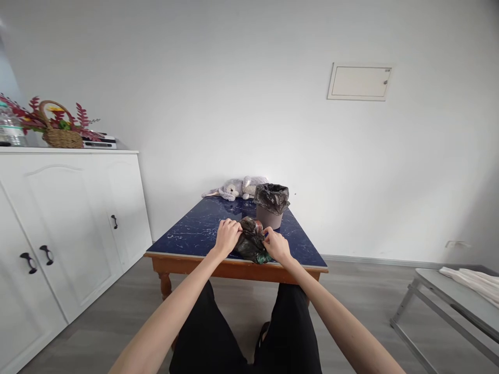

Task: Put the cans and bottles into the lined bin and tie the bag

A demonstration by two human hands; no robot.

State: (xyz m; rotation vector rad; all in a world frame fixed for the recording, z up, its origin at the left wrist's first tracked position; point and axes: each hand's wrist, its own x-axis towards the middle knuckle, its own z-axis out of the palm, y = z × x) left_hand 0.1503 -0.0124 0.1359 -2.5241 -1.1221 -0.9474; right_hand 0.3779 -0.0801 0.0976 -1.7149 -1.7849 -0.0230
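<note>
A filled black garbage bag point(250, 243) lies on the blue table point(191, 226) near its front edge. Through the thin plastic, reddish and green contents show. My left hand point(228, 236) is closed on the bag's left side, fingers gripping the plastic. On the right side, my right hand point(276, 244) pinches the bag between thumb and fingers. Just behind it stands a small trash can point(268, 216), its rim covered by a dark liner point(272, 197) folded outward.
A grey plush rabbit point(234, 188) lies at the table's back against the wall. To the left, a white cabinet point(74, 223) carries a flower basket point(62, 136) and bottles. A grey folding table point(448, 291) with white cloth stands at the right.
</note>
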